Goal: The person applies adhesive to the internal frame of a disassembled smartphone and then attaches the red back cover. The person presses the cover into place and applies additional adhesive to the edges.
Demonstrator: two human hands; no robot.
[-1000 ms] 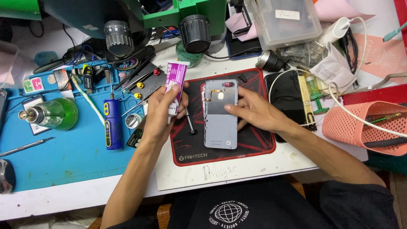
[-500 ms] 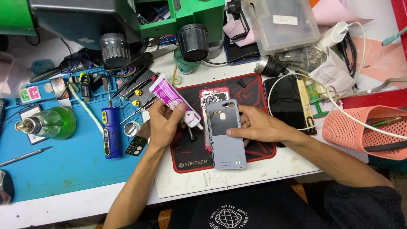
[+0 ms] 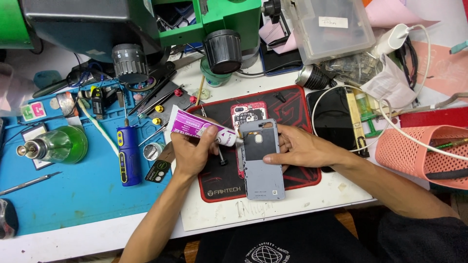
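Observation:
My left hand point(image 3: 192, 152) grips a purple and white glue tube point(image 3: 197, 129), its nozzle tip touching the left edge of a grey phone back cover point(image 3: 262, 160). My right hand point(image 3: 300, 147) steadies that cover from its right side, inner face up, over a black and red mat point(image 3: 219, 180). Under the cover's top end lies an opened phone point(image 3: 248, 114) with a red frame and bare circuitry. A small black screw-like part point(image 3: 223, 160) sits on the mat just below the tube.
A green microscope point(image 3: 146, 29) hangs over the back. On the blue mat point(image 3: 73, 195) lie a blue electric screwdriver point(image 3: 128, 156), a green glass bottle point(image 3: 53, 144) and tweezers. A black phone point(image 3: 334, 122), white cable, clear plastic box point(image 3: 334, 27) and pink basket point(image 3: 424, 153) stand right.
The glue tube has swung from upright to lying sideways, its nozzle now at the cover's left edge. The grey cover has shifted lower on the mat, uncovering the opened phone's top.

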